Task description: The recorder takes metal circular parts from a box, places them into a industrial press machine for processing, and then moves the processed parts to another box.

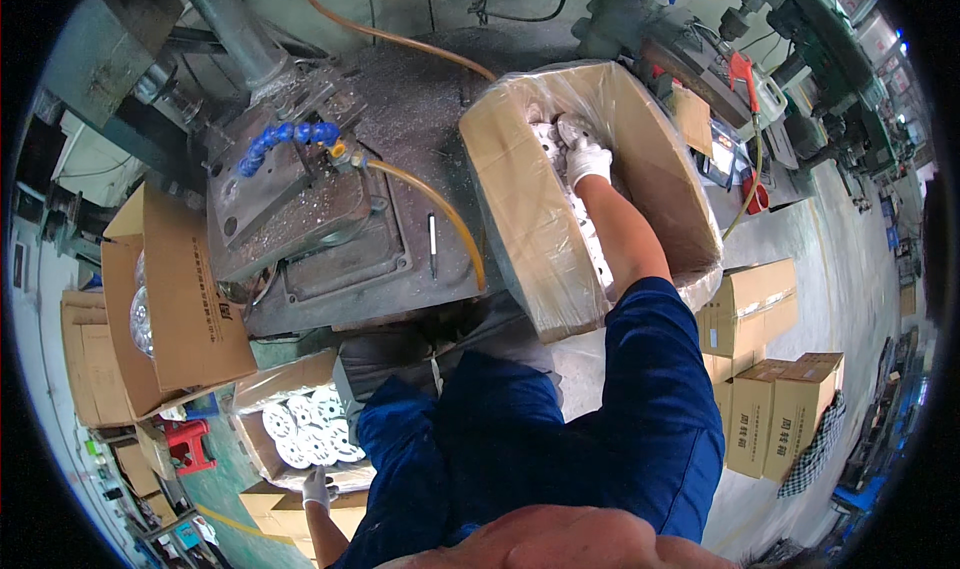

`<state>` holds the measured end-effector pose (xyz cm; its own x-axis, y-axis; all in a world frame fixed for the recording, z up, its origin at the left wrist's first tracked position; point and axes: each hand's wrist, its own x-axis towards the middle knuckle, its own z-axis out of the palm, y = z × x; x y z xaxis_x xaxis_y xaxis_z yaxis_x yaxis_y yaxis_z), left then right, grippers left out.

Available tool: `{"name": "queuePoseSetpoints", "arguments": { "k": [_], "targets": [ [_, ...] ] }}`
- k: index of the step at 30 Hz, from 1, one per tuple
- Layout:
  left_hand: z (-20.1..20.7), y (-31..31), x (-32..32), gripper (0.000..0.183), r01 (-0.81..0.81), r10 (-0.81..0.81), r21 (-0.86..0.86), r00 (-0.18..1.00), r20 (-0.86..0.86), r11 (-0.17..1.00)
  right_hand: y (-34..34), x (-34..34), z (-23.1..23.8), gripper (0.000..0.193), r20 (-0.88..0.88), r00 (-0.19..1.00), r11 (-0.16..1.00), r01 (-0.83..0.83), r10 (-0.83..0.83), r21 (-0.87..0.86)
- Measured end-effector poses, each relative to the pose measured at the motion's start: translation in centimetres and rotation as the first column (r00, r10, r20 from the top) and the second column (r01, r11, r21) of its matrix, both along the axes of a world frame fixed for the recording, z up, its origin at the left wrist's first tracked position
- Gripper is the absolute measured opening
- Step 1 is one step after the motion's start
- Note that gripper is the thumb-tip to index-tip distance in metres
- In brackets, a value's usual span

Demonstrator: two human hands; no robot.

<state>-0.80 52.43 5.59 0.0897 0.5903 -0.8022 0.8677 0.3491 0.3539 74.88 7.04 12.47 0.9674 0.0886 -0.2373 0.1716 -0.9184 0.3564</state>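
My right hand (589, 161), in a white glove, reaches down into a plastic-lined cardboard box (530, 239) on the right of the bench. Its fingers are closed on a round silvery metal part (574, 129), and more such parts lie beneath and beside it. Down at the lower left, my left hand (318, 489), also gloved, is beside the near edge of another lined box (270, 377). That box holds several pale metal discs (305, 429) with holes, laid side by side. The left fingers point up toward the discs, stretched out with nothing visible in them.
A machine bed (290, 219) with scattered metal chips and a blue jointed coolant hose (285, 134) stands ahead. On the bench lies a marker pen (433, 244). An open carton (190, 309) is at left, near a red stool (188, 447). Closed cartons (775, 419) stand at right.
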Motion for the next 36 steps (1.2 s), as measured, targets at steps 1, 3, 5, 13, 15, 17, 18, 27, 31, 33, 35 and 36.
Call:
{"name": "queuePoseSetpoints", "arguments": {
  "k": [1,3,5,13,15,17,18,27,31,33,35,36],
  "targets": [
    [0.2,-0.2,-0.2,0.046,-0.021,0.021,0.013,1.0,0.003,1.0,-0.3,-0.1,0.1,0.037,-0.029,1.0,0.993,-0.008,0.012,0.117],
    [0.1,-0.6,-1.0,0.046,-0.047,0.048,0.019,0.998,-0.03,0.999,-0.9,-0.4,0.4,0.045,-0.069,0.997,0.979,-0.011,0.026,0.206],
    [-0.8,-1.0,-2.3,0.045,-0.056,0.055,-0.019,0.997,-0.053,0.998,-1.4,-0.9,0.8,0.054,-0.03,0.999,0.854,-0.011,0.031,0.521],
    [-4.8,-0.1,-5.3,0.042,-0.135,0.125,-0.111,0.987,-0.097,0.985,-0.1,-0.9,2.5,0.066,-0.224,0.971,0.97,0.137,-0.09,0.201],
    [-4.5,0.4,-4.7,0.045,-0.167,0.162,-0.057,0.984,-0.079,0.984,-0.2,-0.5,2.7,0.069,-0.172,0.98,0.947,0.146,-0.1,0.286],
    [-4.3,0.6,-4.0,0.04,-0.267,0.275,-0.111,0.96,0.062,0.957,-0.5,0.1,2.9,0.067,-0.08,0.993,0.91,0.113,-0.088,0.4],
    [-4.3,0.6,-4.1,0.036,-0.356,0.384,-0.177,0.909,0.161,0.917,-1.0,0.5,3.7,0.055,-0.041,0.994,0.832,0.107,-0.101,0.544],
    [-7.7,0.4,-5.3,0.038,-0.665,0.61,-0.025,0.669,0.426,0.747,-4.6,-18.4,20.8,0.04,-0.047,0.843,0.326,-0.155,0.536,0.932],
    [-10.2,2.9,-1.6,0.054,-0.817,0.765,-0.021,0.53,0.366,0.576,2.8,-27.5,19.1,0.037,-0.512,0.498,0.584,0.013,0.7,0.812],
    [-11.6,4.6,-0.8,0.061,-0.831,0.783,-0.023,0.513,0.352,0.555,6.7,-30.1,16.2,0.041,-0.666,0.427,0.658,0.192,0.612,0.728],
    [-13.1,7.0,-0.7,0.07,-0.902,0.82,-0.121,0.312,0.479,0.414,8.8,-31.8,15.2,0.044,-0.645,0.454,0.65,0.17,0.615,0.74],
    [-13.7,8.8,-1.0,0.07,-0.902,0.819,-0.126,0.307,0.485,0.412,9.4,-32.3,14.8,0.047,-0.628,0.494,0.644,0.167,0.601,0.747]
  ]
}}
